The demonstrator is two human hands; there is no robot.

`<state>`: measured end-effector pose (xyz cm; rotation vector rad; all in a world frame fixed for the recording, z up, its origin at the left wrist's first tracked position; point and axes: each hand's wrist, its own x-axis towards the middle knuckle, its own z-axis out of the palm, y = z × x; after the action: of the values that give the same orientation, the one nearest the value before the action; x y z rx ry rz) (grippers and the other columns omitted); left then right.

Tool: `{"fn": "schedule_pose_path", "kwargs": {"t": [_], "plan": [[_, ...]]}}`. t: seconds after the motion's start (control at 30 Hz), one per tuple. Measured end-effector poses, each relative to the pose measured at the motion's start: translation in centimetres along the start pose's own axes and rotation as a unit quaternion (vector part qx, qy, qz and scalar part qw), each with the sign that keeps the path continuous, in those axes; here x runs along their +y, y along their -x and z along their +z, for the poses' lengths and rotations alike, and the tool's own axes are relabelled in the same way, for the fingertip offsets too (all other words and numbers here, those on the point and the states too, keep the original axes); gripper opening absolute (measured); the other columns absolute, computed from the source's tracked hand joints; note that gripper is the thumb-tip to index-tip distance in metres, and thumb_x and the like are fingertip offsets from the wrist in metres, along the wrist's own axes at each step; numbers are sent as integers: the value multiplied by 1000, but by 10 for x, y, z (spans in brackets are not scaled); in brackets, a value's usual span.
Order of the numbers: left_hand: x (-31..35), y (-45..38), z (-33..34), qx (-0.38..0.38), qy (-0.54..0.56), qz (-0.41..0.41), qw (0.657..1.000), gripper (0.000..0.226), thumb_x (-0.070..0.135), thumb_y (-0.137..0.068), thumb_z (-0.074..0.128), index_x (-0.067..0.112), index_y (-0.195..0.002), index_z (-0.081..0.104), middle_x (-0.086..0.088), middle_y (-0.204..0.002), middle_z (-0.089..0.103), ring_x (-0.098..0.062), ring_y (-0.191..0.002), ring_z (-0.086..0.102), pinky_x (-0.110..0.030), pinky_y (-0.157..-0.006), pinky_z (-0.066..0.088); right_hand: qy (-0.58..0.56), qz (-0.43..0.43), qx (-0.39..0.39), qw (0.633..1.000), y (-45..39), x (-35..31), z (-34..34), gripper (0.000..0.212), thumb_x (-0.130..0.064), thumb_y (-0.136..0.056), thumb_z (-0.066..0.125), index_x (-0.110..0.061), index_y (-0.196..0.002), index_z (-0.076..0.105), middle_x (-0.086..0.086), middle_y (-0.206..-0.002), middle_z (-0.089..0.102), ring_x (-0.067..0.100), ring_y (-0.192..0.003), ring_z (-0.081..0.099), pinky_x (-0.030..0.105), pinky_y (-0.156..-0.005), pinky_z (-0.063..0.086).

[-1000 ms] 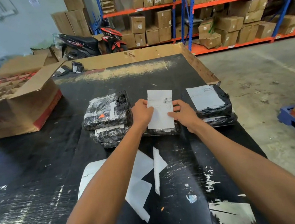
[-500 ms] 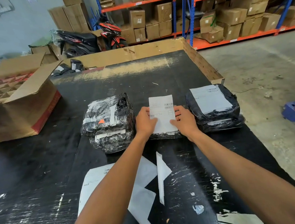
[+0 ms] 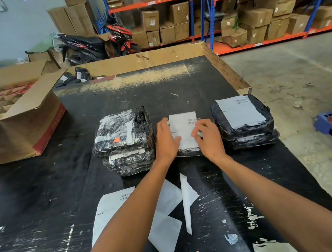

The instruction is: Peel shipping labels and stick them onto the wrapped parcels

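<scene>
Head view
Table: a big black table top (image 3: 178, 88), scratched and worn, with a cardboard edge at the back.
Middle parcel: a black wrapped parcel (image 3: 189, 152) lies flat in the middle of the table, mostly hidden under the label and the hands.
Label: a white shipping label (image 3: 183, 128) lies flat on top of the middle parcel, with a small barcode near its top right corner.
Left hand: the left hand (image 3: 165, 141) rests on the left edge of the label — its fingers lie close together and flat, and the thumb presses down on the paper.
Right hand: the right hand (image 3: 209, 138) sits on the right edge of the label — its fingers are curled and bunched, with the tips on the paper. Whether they pinch the edge or just press it cannot be told.
Left stack: two black wrapped parcels (image 3: 124, 141), one on the other, stand just beside the left hand.
Right stack: two more parcels (image 3: 243, 123) stand just beside the right hand, and the top one has a white label (image 3: 238, 111) stuck on it.
Papers near the person: a printed label sheet (image 3: 108, 209) and white backing scraps (image 3: 169, 216) lie under the arms.
Big box: an open cardboard box (image 3: 26, 128) sits at the table's left side.
</scene>
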<state>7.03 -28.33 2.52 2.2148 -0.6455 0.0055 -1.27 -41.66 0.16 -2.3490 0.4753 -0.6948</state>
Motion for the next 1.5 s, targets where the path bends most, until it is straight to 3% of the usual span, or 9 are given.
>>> {"fn": "schedule_pose_path", "kwargs": {"t": [0.1,0.2,0.33,0.53,0.67,0.87,1.1,1.33,1.5], "plan": [[-5,-10,3,-14,-40,51,998,28,-2,-88,64,5,-115,62,-9,-129,50,-28,-120,51,-16,-90,32,18,-9,-30,999,-12,5,3,29,3,-91,60,-19,-82,77,0,-116,71,21,-120,57,23,-101,37],[-7,-22,11,-47,-61,48,996,28,0,-96,54,7,-118,68,-10,-144,49,-28,-138,39,-25,-111,25,10,23,-45,999,-24,7,6,35,2,-93,51,-20,-97,78,0,-125,71,27,-130,52,32,-112,37],[-6,-45,19,-94,-126,27,987,41,14,-104,41,17,-143,53,-8,-160,33,-30,-151,18,-42,-123,11,33,65,-98,993,-43,11,16,40,-5,-99,41,-20,-125,68,-1,-147,56,27,-147,36,42,-122,26],[-17,-64,33,-143,-121,-87,978,52,40,-105,31,32,-156,26,-14,-167,2,-35,-153,-11,-52,-122,0,49,176,-207,961,-67,10,22,50,-27,-108,29,-26,-158,25,11,-169,1,36,-155,1,49,-124,13],[-10,-55,30,-143,-73,-173,972,54,38,-107,26,33,-159,13,-18,-166,-10,-47,-149,13,-54,-115,25,0,254,-163,954,-64,9,22,54,-24,-108,24,-16,-160,12,19,-167,9,35,-154,11,48,-121,19],[-10,-42,32,-94,-36,-194,976,52,32,-108,18,33,-159,10,-29,-149,39,-37,-136,39,-49,-101,39,-34,364,-131,922,-68,-7,12,62,-38,-109,22,11,-141,44,29,-149,45,40,-136,44,40,-109,36],[-13,-33,21,-28,91,-231,968,51,35,-108,21,36,-158,14,-14,-152,42,-35,-133,46,-45,-106,42,-81,295,-150,940,-74,-27,2,77,-68,-89,46,-14,-144,43,13,-134,58,36,-126,54,41,-103,47],[-5,-18,21,1,278,-205,939,49,35,-109,26,33,-157,19,6,-146,49,-20,-130,50,-32,-105,38,32,182,-172,968,-78,-48,-25,90,-68,-85,61,-18,-152,27,17,-146,49,41,-130,50,49,-101,47],[-21,-6,34,6,238,-186,953,50,40,-109,22,27,-157,28,4,-163,28,-15,-151,22,-35,-124,14,-41,213,-122,969,-94,-41,-76,90,-64,-84,65,-18,-153,29,14,-149,46,36,-134,46,48,-106,44]]}}
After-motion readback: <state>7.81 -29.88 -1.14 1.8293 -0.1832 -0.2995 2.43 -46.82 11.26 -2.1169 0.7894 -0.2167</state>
